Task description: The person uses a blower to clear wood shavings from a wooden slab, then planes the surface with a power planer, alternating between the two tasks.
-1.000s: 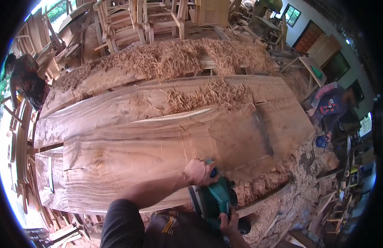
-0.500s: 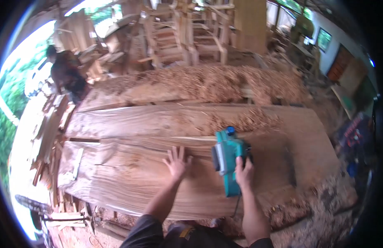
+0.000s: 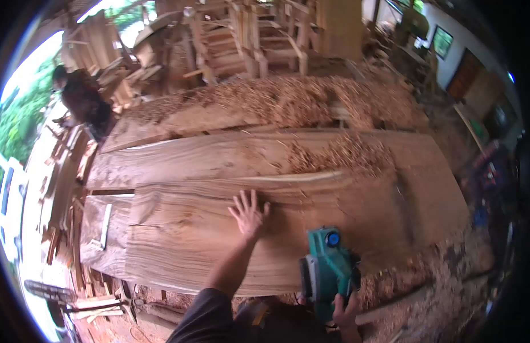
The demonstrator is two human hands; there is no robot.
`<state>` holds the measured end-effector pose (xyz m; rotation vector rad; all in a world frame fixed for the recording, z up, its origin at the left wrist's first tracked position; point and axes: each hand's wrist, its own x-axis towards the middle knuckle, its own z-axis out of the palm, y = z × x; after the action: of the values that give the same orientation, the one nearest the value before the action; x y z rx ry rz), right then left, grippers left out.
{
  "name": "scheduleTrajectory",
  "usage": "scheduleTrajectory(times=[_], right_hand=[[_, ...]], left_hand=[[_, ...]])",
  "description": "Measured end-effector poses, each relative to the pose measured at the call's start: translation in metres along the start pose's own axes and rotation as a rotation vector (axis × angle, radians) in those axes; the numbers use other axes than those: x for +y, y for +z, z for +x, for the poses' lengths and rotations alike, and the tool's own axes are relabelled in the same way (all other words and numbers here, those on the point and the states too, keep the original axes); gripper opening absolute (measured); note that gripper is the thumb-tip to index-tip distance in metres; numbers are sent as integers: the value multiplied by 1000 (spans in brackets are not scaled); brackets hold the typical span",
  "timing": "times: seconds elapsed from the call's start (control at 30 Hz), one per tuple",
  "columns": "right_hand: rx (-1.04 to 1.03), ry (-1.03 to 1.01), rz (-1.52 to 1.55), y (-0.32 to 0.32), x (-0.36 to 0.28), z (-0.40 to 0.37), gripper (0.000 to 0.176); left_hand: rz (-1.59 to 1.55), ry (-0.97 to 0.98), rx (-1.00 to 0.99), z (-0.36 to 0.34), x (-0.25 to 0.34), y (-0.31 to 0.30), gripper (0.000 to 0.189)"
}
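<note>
A big raw wood slab [image 3: 219, 171] lies across the middle of the view, its grain running left to right. My left hand [image 3: 249, 212] rests flat on it, fingers spread, near the centre. My right hand [image 3: 346, 311] grips the rear handle of a green electric planer [image 3: 328, 268], which sits at the near edge of the slab, right of my left arm. A band of wood shavings [image 3: 339, 151] lies on the slab's far right part.
A thick heap of shavings [image 3: 288, 100] covers a second slab behind. Stacked wooden chair frames [image 3: 248, 40] stand beyond. A person [image 3: 82, 103] works at far left; another person [image 3: 488, 177] crouches at the right edge. Shavings [image 3: 436, 274] pile on the floor, right.
My right hand has pulled the planer back from the slab's middle to its near edge. My left hand, earlier on the planer's front knob, now lies flat on the wood.
</note>
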<state>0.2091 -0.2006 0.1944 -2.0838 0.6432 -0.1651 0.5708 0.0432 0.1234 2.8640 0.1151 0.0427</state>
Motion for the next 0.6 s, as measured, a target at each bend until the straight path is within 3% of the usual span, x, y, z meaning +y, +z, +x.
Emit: scheduleTrajectory(times=[0.13, 0.23, 0.37, 0.6], right_hand=[[-43, 11, 145, -17, -33, -30, 55], [26, -101, 32, -1, -21, -7, 53], [-6, -115, 36, 11, -73, 49, 48], [110, -243, 53, 49, -118, 152, 45]], left_hand=[[6, -11, -37, 1, 5, -6, 78], [18, -21, -36, 1, 6, -6, 78], [28, -25, -26, 1, 7, -5, 77], [17, -34, -16, -1, 11, -11, 76]])
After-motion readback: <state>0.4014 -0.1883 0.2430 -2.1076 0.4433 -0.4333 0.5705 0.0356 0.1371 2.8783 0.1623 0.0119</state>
